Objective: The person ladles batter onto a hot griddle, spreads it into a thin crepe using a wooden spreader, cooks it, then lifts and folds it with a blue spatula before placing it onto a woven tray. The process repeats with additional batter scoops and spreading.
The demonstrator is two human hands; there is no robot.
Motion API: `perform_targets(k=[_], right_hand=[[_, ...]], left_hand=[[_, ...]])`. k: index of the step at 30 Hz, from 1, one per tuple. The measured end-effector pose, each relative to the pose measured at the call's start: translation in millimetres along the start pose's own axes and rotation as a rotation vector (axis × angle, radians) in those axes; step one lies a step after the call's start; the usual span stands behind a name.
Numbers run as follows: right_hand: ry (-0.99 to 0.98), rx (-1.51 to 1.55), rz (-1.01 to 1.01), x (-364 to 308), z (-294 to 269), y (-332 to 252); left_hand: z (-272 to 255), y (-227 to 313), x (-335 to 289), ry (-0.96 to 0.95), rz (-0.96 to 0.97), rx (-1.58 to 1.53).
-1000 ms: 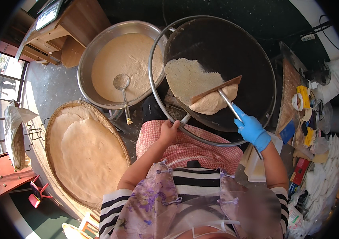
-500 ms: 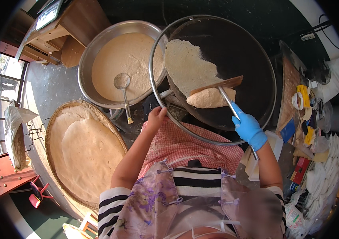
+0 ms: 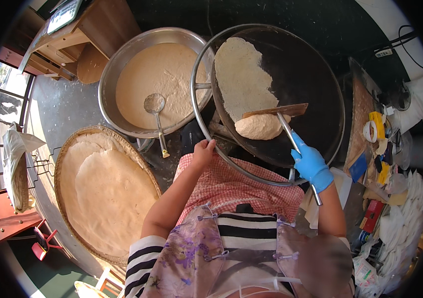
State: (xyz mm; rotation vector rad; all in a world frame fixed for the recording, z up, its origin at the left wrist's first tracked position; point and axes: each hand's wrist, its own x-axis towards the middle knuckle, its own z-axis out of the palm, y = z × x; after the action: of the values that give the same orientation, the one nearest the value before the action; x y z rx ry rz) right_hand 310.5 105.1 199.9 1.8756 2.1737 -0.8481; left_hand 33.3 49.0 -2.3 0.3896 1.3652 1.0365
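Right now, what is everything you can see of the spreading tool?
The spreader has a brown, wooden-looking blade and a silvery, metallic handle near its middle. The blade is over the black griddle, seemingly against the dough lump; the blue-gloved right hand grips the handle, whose end shows below.

Wooden cabinet [image 3: 114,22] sits upper left, keyboard-like device [image 3: 65,16] on top. Far left: window [image 3: 5,102], studded red panel [image 3: 11,213], small red chair [image 3: 46,242] below it. Right side is cluttered: white tape roll [image 3: 370,130] beside yellow item [image 3: 377,124], blue piece [image 3: 357,166], red box [image 3: 372,216], heap of white plastic bags [image 3: 404,216]. White socket [image 3: 383,52] upper right, near black cables [image 3: 407,38].
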Motion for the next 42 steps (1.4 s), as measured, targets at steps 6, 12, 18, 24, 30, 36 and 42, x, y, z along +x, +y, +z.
perform_targets(k=[6,12,18,24,30,36,42], right_hand=[[0.117,0.164,-0.052,48,14,-40],[0.072,-0.007,-0.051,4,13,-15],[0.008,0.396,0.045,34,8,-20],[0.134,-0.044,-0.132,16,27,-20],[-0.001,0.322,0.071,15,-5,-22],[0.095,-0.094,-0.154,31,28,-33],[-0.077,0.374,0.137,0,-5,-12]], left_hand=[[-21,31,22,-0.039,-0.026,0.135],[-16,1,-13,-0.148,-0.031,-0.001],[30,-34,-49,-0.133,-0.020,-0.118],[16,-18,-18,0.022,0.028,0.031],[-18,20,17,-0.089,-0.066,0.131],[-25,26,6,-0.075,-0.007,0.166],[8,-22,-48,-0.078,-0.061,-0.092]])
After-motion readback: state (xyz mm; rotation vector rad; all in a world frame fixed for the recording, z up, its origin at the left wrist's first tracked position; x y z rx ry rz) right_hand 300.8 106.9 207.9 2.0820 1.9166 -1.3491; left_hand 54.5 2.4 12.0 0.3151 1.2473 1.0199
